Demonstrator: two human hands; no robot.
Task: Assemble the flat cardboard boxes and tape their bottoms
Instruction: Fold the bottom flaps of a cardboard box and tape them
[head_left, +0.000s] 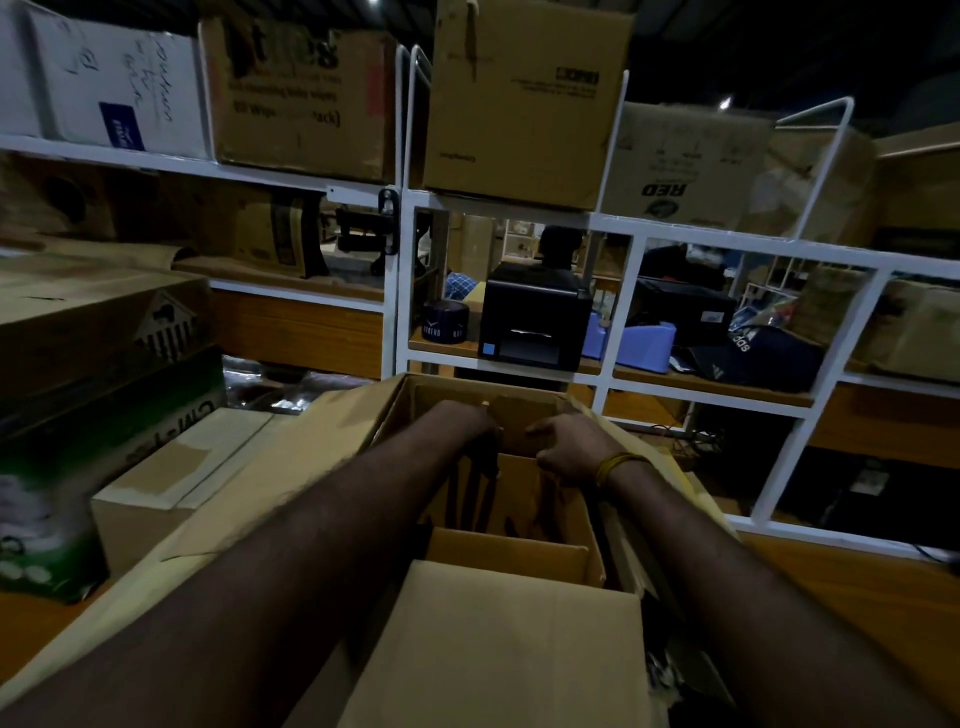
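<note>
Cardboard is filling my view from the head camera: an open cardboard box (498, 499) is standing straight ahead of me, and both of my hands are reaching down into it. My left hand (480, 431) is curling over the far inner flap (519, 421), fingers folded around its edge on the left side. My right hand (569, 447) is doing the same just beside it, knuckles up, fingers hooked on that flap, with a yellow band (618, 465) sitting on the wrist. The two hands are nearly touching across the middle of the box. The light is poor down there, so I am only fairly sure the fingers are actually pinching the flap rather than pressing on it.

Outward from the grip, a near flap (498, 649) is lying open toward me between my forearms, and a long side flap (291, 467) is spreading out to the left. Left of that, a smaller taped carton (171, 483) is resting beside a green-printed box (62, 467). Beyond the box, a white shelving frame (618, 231) is carrying a black label printer (530, 327), a dark roll of tape (444, 322) just to its left, and stacked cartons (524, 98) above.
</note>
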